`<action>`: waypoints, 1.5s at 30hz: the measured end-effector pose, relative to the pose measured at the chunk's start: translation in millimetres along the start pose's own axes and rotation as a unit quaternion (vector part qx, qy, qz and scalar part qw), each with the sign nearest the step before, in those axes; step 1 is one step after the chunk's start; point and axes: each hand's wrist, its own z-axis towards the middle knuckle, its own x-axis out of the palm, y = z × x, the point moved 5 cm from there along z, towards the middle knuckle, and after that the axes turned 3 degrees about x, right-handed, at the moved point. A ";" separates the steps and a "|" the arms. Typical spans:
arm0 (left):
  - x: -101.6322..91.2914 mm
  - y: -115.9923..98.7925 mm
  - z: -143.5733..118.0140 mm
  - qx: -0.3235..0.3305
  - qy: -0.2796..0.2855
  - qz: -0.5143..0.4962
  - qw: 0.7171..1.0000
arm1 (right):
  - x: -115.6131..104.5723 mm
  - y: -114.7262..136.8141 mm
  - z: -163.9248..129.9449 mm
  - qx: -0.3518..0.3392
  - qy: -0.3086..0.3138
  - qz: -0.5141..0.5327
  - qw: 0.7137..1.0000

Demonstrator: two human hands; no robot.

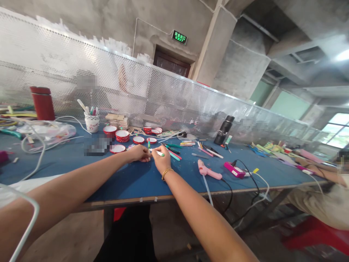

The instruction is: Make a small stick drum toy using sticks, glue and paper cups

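Both my arms reach out over a blue-topped table (131,182). My left hand (139,153) and my right hand (161,160) meet over the table and together pinch a thin white stick with a green tip (158,153). A gold bracelet (166,173) sits on my right wrist. Just beyond my hands lie several small round red tins with white insides (122,135) and loose coloured sticks (174,150).
A pink glue gun (208,171) with its cable lies right of my hands, beside a magenta box (234,169). A paper cup of pens (92,122), a red flask (42,103) and a black bottle (224,130) stand before the perforated metal screen (169,98). Another person's arm (319,171) rests at far right.
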 end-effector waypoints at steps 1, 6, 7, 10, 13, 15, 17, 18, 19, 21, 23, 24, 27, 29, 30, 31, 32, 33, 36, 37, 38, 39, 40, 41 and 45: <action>0.0 -0.1 -0.2 -0.001 -0.001 0.001 1.000 | -0.6 -0.4 0.2 0.006 -0.002 -0.005 1.000; 0.5 -0.9 -0.8 -0.001 0.000 -0.008 1.000 | -3.5 -4.1 1.2 0.027 -0.019 -0.016 0.999; 0.6 -1.2 -0.9 -0.001 0.001 -0.011 1.000 | -3.1 -4.3 1.3 0.023 -0.018 -0.009 1.000; 0.5 -1.6 -0.9 -0.002 0.002 -0.012 1.000 | -0.3 -4.4 1.2 0.010 -0.005 0.010 1.000; 0.1 -0.2 0.1 -0.009 0.000 -0.004 1.000 | 1.3 -3.4 0.9 0.002 0.001 0.012 1.000; 0.1 1.0 1.3 -0.008 0.002 -0.004 1.000 | 1.1 -2.4 0.8 -0.002 0.001 0.007 1.000; 0.1 1.7 2.3 -0.001 0.003 -0.009 1.000 | 0.3 -2.0 0.9 0.001 0.001 -0.001 1.000; 0.2 1.8 2.6 0.002 0.004 -0.012 1.000 | -0.4 -2.0 1.0 0.004 0.000 -0.006 1.000; 0.2 2.0 2.6 0.003 0.004 -0.014 1.000 | -1.3 -2.3 1.1 0.009 -0.004 -0.012 1.000; 0.6 1.6 2.0 0.002 0.005 -0.014 1.000 | -3.1 -3.1 1.3 0.020 -0.014 -0.018 1.000; 1.0 0.6 0.8 -0.001 0.004 -0.011 1.000 | -3.6 -3.5 1.3 0.025 -0.019 -0.011 0.999; 1.1 0.0 0.2 -0.002 0.003 -0.012 1.000 | -3.2 -3.5 1.3 0.025 -0.016 -0.004 1.000; 1.1 -1.3 -1.0 -0.004 0.002 -0.019 1.000 | -1.0 -2.4 0.8 0.016 -0.003 0.007 1.000; 1.1 -1.3 -0.9 -0.003 0.003 -0.025 1.000 | -0.3 -1.3 0.3 0.007 0.000 0.004 1.000; 1.0 -1.0 -0.6 -0.002 0.004 -0.027 1.000 | -0.3 -0.9 0.1 0.003 0.000 0.002 1.000; 0.9 -0.7 -0.2 -0.002 0.003 -0.028 1.000 | -0.3 -0.5 -0.1 0.001 0.000 0.001 1.000; 0.8 -0.3 0.1 -0.002 0.002 -0.028 1.000 | -0.3 -0.4 -0.2 0.001 0.000 0.000 1.000; 0.7 0.1 0.5 -0.003 0.001 -0.028 1.000 | -0.3 -0.2 -0.3 0.002 0.001 0.000 1.000; 0.7 0.6 0.9 -0.001 0.002 -0.025 1.000 | -0.9 0.5 -0.2 0.003 0.001 -0.006 1.000; 0.7 0.5 0.8 -0.001 0.003 -0.024 1.000 | -1.2 0.6 0.0 0.005 0.001 -0.010 1.000; 0.6 0.4 0.7 0.001 0.003 -0.024 1.000 | -1.7 0.5 0.2 0.008 0.000 -0.015 1.000; 0.5 0.2 0.6 0.002 0.005 -0.024 1.000 | -2.3 0.1 0.5 0.013 -0.003 -0.019 1.000; 0.5 0.0 0.5 0.002 0.006 -0.024 1.000 | -3.1 -0.4 0.8 0.019 -0.008 -0.021 1.000; 0.6 0.0 0.4 0.002 0.008 -0.024 1.000 | -3.9 -1.0 1.1 0.024 -0.014 -0.019 0.999; 1.0 -0.1 0.3 0.002 0.007 -0.025 1.000 | -2.9 -2.6 1.3 0.026 -0.017 0.017 0.999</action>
